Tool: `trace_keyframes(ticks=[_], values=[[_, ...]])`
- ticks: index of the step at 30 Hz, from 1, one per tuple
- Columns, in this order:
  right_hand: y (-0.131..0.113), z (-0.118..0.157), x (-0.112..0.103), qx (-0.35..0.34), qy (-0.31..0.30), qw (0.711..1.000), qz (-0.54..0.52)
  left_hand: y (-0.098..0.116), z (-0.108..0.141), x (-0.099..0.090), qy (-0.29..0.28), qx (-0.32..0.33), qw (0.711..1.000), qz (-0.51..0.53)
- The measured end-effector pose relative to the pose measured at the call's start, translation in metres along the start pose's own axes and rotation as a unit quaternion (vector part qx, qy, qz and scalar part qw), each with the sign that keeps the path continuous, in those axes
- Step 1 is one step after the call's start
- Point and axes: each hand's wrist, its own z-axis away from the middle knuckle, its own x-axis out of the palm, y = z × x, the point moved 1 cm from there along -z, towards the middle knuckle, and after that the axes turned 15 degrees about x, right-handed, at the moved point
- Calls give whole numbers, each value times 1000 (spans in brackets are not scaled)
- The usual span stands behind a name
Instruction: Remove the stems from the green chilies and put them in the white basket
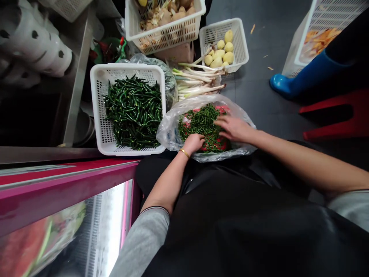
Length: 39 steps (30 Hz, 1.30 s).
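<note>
Wiry green stems (pixel 203 121), crinkled translucent plastic bag (pixel 167 131), glossy tapered peppers (pixel 135 111)

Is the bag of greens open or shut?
Open: the bag gapes wide, greens visible inside, left hand and right hand at them.

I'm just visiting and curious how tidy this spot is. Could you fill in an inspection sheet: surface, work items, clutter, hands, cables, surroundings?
Surface: gray floor; what supports the bag is hidden.
Work items: thin green bits in the open clear bag, red showing beneath; beside it, chilies in a white crate.
Clutter: small scraps on the floor; scallions beyond the bag.
Hands: left hand at the bits' near edge, right hand at their right side; whether either grips any is unclear.
Cables: nothing seen.
Surroundings: someone's blue boot at right; lit, pink-framed case at lower left.
</note>
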Motion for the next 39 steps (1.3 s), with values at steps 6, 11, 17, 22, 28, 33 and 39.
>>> trace_keyframes(ticks=[6,11,17,22,28,33,39], values=[[0,101,14,-138,-81,985,66,11,0,-27,21,35,981,-189],[11,109,-17,-88,-157,977,118,26,46,-43,-232,48,883,-405],[-58,86,-156,-132,-8,974,184,40,79,-76,-284,88,860,-414],[-62,110,-153,-192,-17,965,176,60,97,-91,-231,146,873,-404],[-8,137,-81,-26,-260,954,144,76,111,-83,-263,192,849,-415],[-29,89,-124,49,-146,979,138,103,113,-84,-233,231,838,-436],[-28,5,-117,153,15,973,173,110,108,-81,-177,256,846,-434]])
